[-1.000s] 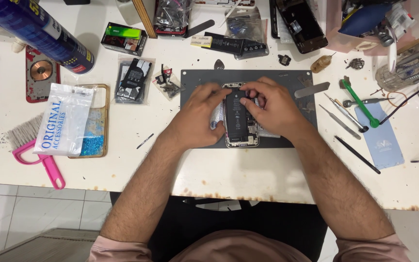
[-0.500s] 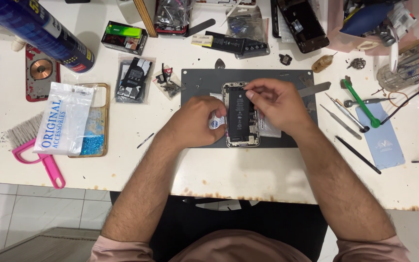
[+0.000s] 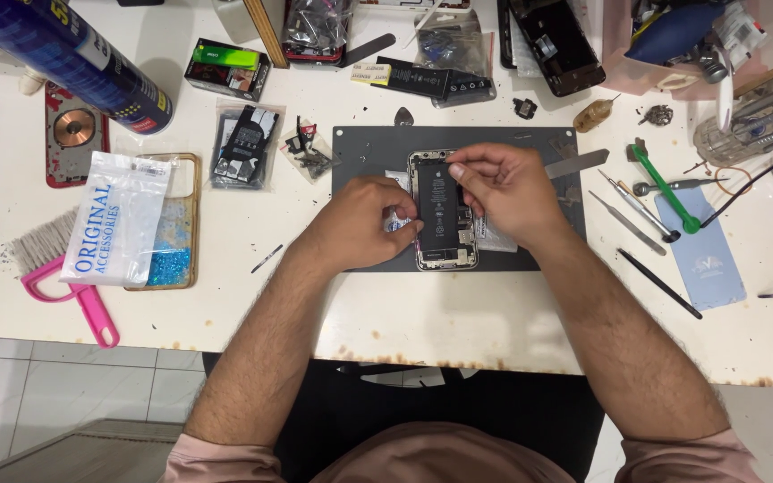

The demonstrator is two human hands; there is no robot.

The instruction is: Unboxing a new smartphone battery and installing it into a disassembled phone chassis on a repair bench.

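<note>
Head view: an opened smartphone (image 3: pixel 441 213) lies face-down-open on a dark grey work mat (image 3: pixel 360 148) near the middle of a white workbench (image 3: pixel 458 313), its black battery (image 3: pixel 437 197) exposed along its length. The left hand (image 3: pixel 364 224) rests on the mat at the phone's left edge, fingers curled narrow and pressed against the frame, with a small pale, crumpled piece under the fingertips; what that piece is cannot be told. The right hand (image 3: pixel 507 192) lies over the phone's right side, thumb and forefinger pinched together at the battery's upper end, on something too small to make out. A flat metal spudger (image 3: pixel 576 164) lies on the mat just beside the right hand.

Right of the mat lie a green-handled tool (image 3: pixel 664 190), tweezers (image 3: pixel 626 222), a thin black stick (image 3: pixel 659 283) and a pale blue phone back cover (image 3: pixel 701 255). Left of the mat, a clear bag of small parts (image 3: pixel 245 148) sits near a glittery blue phone case (image 3: pixel 170 234) partly covered by a white printed packet (image 3: pixel 114 219). A pink-handled brush (image 3: pixel 64 277) lies at the bench's left edge, and a blue spray can (image 3: pixel 64 58) lies tilted at the upper left. Another dark phone (image 3: pixel 555 43) lies at the top, well apart from the hands.
</note>
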